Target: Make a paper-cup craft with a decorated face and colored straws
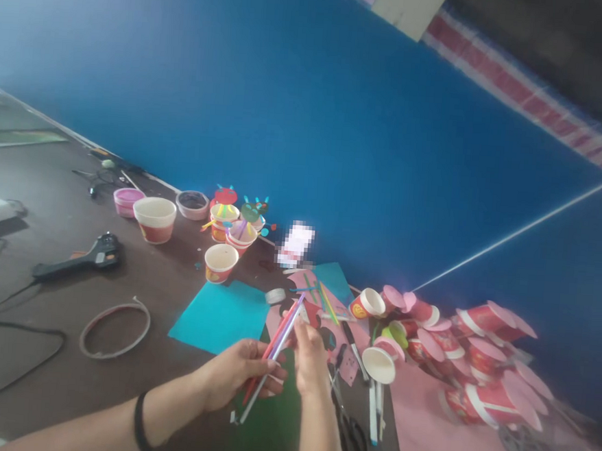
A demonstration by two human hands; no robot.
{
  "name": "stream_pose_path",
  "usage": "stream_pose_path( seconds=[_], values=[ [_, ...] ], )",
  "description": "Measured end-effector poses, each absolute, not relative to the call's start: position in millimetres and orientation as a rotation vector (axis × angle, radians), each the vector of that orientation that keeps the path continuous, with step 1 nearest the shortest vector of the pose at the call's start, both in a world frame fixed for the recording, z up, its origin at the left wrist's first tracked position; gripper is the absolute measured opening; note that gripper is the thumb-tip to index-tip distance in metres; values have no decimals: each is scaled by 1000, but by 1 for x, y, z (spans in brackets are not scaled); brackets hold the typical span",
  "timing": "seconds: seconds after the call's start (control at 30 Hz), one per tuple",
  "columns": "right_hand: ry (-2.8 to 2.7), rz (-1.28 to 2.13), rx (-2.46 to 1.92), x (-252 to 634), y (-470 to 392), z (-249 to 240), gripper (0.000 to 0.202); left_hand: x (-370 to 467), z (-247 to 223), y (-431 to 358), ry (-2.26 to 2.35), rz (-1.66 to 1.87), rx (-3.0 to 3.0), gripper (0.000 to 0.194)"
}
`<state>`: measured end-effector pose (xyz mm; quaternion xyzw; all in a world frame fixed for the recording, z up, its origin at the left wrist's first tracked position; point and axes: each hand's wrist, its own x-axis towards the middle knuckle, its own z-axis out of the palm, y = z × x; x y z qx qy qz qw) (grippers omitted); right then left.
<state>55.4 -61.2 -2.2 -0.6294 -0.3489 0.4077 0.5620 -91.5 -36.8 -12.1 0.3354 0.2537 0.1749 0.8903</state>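
Left hand [239, 376]: closed around a bundle of straws [272, 357], gripped near the middle. Long axis: from lower left, below the fist, up to the right. Right hand [308, 355]: fingertips pinched narrow on the upper ends, just beside the left hand. Bundle held above the table [69, 292], over the teal paper [221, 314] edge. Scissors [346, 411] just right of the right wrist; paper cups [457, 353] farther right.
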Motion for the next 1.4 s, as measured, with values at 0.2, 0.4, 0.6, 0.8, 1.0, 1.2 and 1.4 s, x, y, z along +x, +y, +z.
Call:
stream_pose_path(
  seconds=[0.2,0.4,0.6,0.8,1.0,1.2,1.4],
  values=[
    [-773,920,-1521,50,-62,-11,46,-94,-14,-35,507,299,721,27],
    [-838,973,-1460,51,-66,-4,42,-101,-19,-40,544,284,774,31],
    [-737,676,-1483,58,-65,-3,34,-102,-18,-43,548,305,867,25],
    [-709,823,-1364,58,-62,-9,26,-101,-23,-49,588,271,941,30],
    [-752,935,-1283,54,-68,-8,27,-106,-32,-52,573,291,939,30],
    [-717,1102,-1286,46,-73,-7,36,-111,-40,-56,598,267,1012,36],
    [-748,1110,-1270,38,-79,-4,37,-124,-43,-55,544,274,1053,37]
  ],
)
